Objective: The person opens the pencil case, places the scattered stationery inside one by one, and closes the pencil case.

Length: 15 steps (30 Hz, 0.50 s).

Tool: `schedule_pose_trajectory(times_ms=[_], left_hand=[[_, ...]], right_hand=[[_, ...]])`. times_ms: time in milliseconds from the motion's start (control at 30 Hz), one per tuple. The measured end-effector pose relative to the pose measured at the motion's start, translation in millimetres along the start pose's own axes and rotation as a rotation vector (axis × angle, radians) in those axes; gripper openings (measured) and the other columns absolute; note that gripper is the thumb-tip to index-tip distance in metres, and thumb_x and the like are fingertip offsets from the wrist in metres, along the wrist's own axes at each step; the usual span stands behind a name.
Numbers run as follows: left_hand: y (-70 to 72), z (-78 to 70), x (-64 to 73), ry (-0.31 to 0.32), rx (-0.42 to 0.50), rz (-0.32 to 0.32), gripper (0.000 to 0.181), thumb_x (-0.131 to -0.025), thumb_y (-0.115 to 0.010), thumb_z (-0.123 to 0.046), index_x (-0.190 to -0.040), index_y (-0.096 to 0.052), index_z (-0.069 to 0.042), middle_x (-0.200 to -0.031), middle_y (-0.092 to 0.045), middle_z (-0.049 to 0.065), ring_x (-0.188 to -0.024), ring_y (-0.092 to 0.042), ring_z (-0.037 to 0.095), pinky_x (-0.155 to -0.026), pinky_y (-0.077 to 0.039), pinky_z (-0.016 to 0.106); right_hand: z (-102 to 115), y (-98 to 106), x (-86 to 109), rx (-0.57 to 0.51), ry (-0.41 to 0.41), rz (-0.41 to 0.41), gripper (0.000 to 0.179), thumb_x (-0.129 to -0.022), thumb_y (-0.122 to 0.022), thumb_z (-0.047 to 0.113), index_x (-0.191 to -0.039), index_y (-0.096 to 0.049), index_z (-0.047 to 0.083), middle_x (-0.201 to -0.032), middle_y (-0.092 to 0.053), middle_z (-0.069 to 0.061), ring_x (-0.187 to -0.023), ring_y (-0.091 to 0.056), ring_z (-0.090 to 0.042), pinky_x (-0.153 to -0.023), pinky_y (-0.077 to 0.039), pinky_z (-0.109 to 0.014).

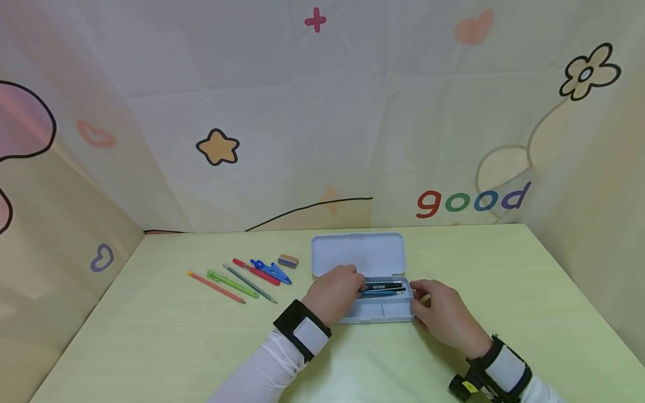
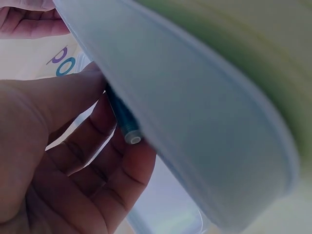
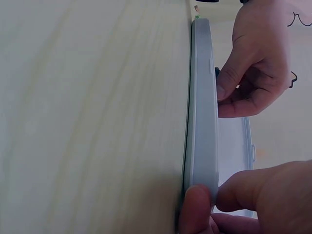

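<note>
An open pale blue pencil case [image 1: 398, 320] lies on the table, its lid [image 1: 359, 246] folded back away from me. A black pen [image 1: 385, 286] and a blue pen [image 1: 381, 293] lie side by side in its long rear compartment. My left hand [image 1: 335, 294] reaches over the case's left part and covers the pens' left ends. In the left wrist view its curled fingers hold the clear-tipped end of a dark teal pen [image 2: 123, 116]. With thumb and fingers, my right hand [image 1: 443, 310] grips the case's right end.
Left of the case lie an orange pencil [image 1: 216, 287], a green pen [image 1: 233, 284], a grey-green pencil [image 1: 250, 284], a red pen [image 1: 257, 272], a blue compass [image 1: 272, 271] and an eraser [image 1: 288, 261]. Behind the table [image 1: 151, 336] hangs a printed curtain [image 1: 282, 140].
</note>
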State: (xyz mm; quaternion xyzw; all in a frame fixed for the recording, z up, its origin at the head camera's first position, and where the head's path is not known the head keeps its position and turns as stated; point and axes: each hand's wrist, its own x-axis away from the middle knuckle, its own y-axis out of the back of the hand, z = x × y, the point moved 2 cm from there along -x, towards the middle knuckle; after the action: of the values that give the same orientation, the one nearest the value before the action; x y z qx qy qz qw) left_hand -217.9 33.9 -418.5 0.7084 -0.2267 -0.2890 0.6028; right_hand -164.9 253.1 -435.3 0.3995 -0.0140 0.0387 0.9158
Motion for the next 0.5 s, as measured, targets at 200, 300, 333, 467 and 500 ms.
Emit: schedule_pose_trajectory(times_ms=[200, 300, 333, 467, 500], left_hand=[[-1.0, 0.5, 0.3, 0.003, -0.014, -0.004, 0.005, -0.096, -0.082, -0.015, -0.101, -0.083, -0.015, -0.092, -0.073, -0.002, -0.083, -0.065, 0.012, -0.076, -0.056, 0.023], [-1.6, 1.0, 0.2, 0.007, -0.011, -0.003, 0.006, -0.095, -0.082, -0.015, -0.101, -0.083, -0.015, -0.092, -0.073, -0.002, -0.082, -0.065, 0.012, -0.076, -0.056, 0.023], [-1.7, 1.2, 0.1, 0.007, -0.008, -0.002, 0.005, -0.095, -0.082, -0.015, -0.101, -0.084, -0.015, -0.092, -0.073, -0.002, -0.082, -0.065, 0.012, -0.077, -0.056, 0.023], [-3.0, 2.3, -0.3, 0.009, 0.004, 0.005, 0.005, -0.096, -0.081, -0.015, -0.101, -0.084, -0.015, -0.092, -0.073, -0.002, -0.083, -0.065, 0.011, -0.078, -0.057, 0.024], [-3.4, 2.6, -0.3, 0.01, 0.006, 0.006, 0.005, -0.097, -0.081, -0.015, -0.101, -0.084, -0.015, -0.092, -0.073, -0.002, -0.083, -0.065, 0.011, -0.078, -0.057, 0.024]], right_hand=[[0.3, 0.0, 0.5, -0.011, 0.001, 0.005, 0.043, -0.1, -0.067, 0.002, -0.139, -0.057, -0.013, -0.104, -0.064, -0.012, -0.074, -0.06, -0.017, -0.06, -0.055, -0.028], [1.2, 0.3, 0.3, -0.015, -0.005, 0.008, 0.043, -0.1, -0.067, 0.002, -0.14, -0.057, -0.013, -0.105, -0.064, -0.012, -0.075, -0.06, -0.017, -0.061, -0.055, -0.028], [1.4, 0.4, 0.4, -0.015, -0.008, 0.009, 0.044, -0.1, -0.067, 0.002, -0.14, -0.057, -0.013, -0.105, -0.064, -0.012, -0.075, -0.06, -0.018, -0.061, -0.055, -0.028], [1.9, 0.6, 0.4, -0.014, -0.02, 0.011, 0.044, -0.1, -0.067, 0.002, -0.141, -0.057, -0.012, -0.105, -0.064, -0.013, -0.076, -0.06, -0.018, -0.061, -0.056, -0.029], [1.9, 0.6, 0.5, -0.013, -0.021, 0.011, 0.044, -0.101, -0.067, 0.003, -0.141, -0.057, -0.012, -0.106, -0.064, -0.013, -0.076, -0.06, -0.018, -0.061, -0.056, -0.028]])
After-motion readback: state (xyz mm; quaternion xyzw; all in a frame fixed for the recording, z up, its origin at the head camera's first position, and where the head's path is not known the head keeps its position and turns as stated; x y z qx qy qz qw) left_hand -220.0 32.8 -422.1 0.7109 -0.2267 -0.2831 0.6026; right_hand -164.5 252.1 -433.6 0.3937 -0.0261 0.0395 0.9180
